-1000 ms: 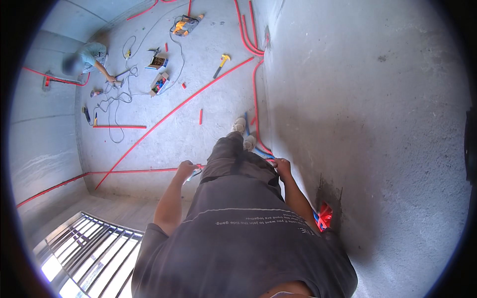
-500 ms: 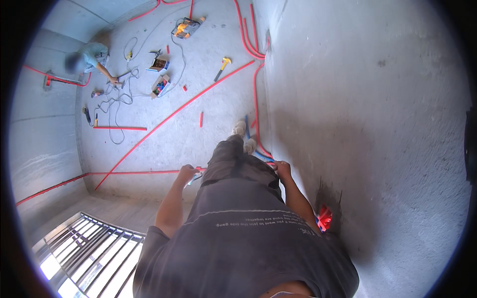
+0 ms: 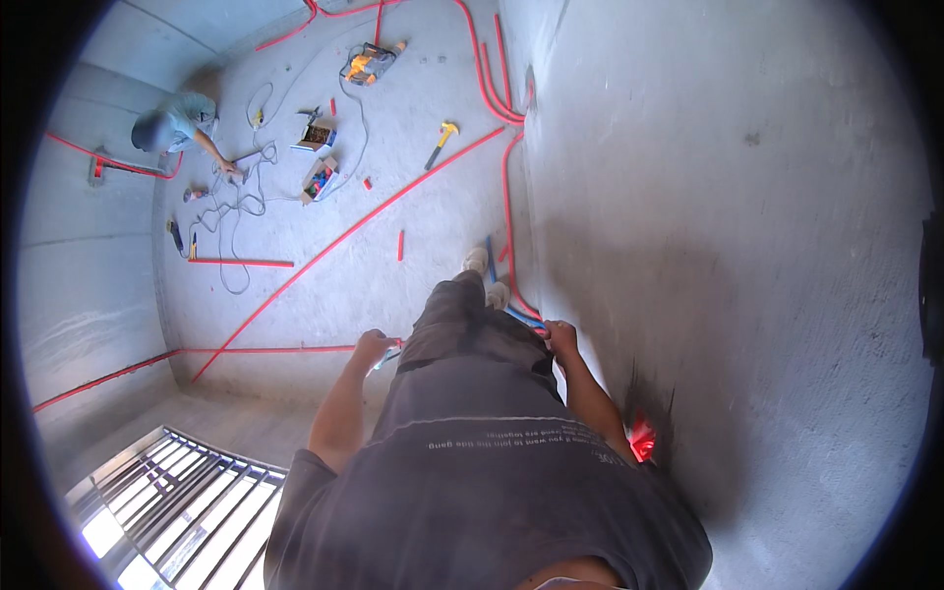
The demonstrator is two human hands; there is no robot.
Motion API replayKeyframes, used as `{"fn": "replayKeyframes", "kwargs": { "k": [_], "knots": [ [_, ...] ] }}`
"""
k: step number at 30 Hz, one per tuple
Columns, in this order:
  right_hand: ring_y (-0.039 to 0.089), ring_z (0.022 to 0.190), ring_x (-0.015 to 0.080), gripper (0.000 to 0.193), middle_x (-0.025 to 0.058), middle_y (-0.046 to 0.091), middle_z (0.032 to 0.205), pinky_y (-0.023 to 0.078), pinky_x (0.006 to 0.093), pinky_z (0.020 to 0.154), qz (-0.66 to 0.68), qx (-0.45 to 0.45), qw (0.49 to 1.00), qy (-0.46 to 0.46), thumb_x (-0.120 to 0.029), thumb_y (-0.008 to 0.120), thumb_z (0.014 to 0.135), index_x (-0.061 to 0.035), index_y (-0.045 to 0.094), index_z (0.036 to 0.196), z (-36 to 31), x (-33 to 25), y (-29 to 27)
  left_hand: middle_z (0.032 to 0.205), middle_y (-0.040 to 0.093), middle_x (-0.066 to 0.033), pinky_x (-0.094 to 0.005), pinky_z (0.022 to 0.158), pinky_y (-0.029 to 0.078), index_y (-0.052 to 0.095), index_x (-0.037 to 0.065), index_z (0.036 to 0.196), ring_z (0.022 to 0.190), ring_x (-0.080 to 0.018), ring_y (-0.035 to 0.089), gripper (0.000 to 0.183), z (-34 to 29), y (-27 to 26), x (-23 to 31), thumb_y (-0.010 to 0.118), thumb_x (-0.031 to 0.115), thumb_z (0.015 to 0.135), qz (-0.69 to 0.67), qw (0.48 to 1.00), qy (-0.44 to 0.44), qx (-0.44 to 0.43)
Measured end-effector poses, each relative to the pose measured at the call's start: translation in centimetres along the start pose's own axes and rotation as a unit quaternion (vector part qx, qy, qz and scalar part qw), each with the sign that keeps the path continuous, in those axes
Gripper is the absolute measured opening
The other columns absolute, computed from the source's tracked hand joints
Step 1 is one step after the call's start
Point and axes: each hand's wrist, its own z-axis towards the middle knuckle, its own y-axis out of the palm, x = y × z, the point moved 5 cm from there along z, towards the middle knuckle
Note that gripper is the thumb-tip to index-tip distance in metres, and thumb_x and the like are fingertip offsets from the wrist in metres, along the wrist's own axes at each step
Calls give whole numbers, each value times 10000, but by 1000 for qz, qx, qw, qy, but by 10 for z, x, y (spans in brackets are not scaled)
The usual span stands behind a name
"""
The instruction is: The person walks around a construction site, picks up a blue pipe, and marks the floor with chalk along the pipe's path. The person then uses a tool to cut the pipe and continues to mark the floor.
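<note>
My left hand (image 3: 373,346) is at my left thigh, its fingers closed around a red pipe (image 3: 396,343), a short bit of which shows past them. A small pale, teal-tinted thing (image 3: 384,362) sits just under that hand; its kind is unclear. By my right thigh, my right hand (image 3: 561,337) is closed at a short red piece of pipe (image 3: 541,332). A blue pipe (image 3: 524,318) and a curved red pipe (image 3: 508,216) come down close to it. My body hides whatever lies between the hands.
A bare wall (image 3: 728,246) rises close on my right. A long red pipe (image 3: 344,236) crosses the floor diagonally. Farther off lie a hammer (image 3: 442,146), open boxes (image 3: 320,181), tangled cables and a yellow power tool (image 3: 362,67). A co-worker (image 3: 187,123) crouches at the far left.
The view has tilted slightly, so the floor things sit a little lower. My hands keep nearly the same places and grip. The co-worker's head and arm have shifted a little.
</note>
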Motion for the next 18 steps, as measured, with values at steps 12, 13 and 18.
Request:
{"fn": "replayKeyframes", "kwargs": {
  "k": [12,13,18],
  "knots": [
    [557,592,162,263,51,598,632,428,350,560,-34,13,999,-6,-258,630,795,-2,648,738,26,-38,19,825,679,-177,-382,637,513,673,-42,864,731,-254,652,313,31,-44,23,740,226,718,-38,999,-31,7],
    [560,592,162,263,56,602,635,436,350,560,-42,16,999,1,-256,632,801,1,649,748,37,-42,21,819,679,-176,-381,638,511,671,-41,855,724,-250,650,312,47,-46,11,746,225,712,-40,999,-36,4],
    [487,535,168,253,90,608,703,377,336,434,-34,-3,999,-16,-267,648,826,-19,640,877,39,-111,40,821,684,-161,-391,652,506,673,-27,834,718,-246,644,284,74,-79,17,749,219,714,-51,996,-67,10]
  ]
}}
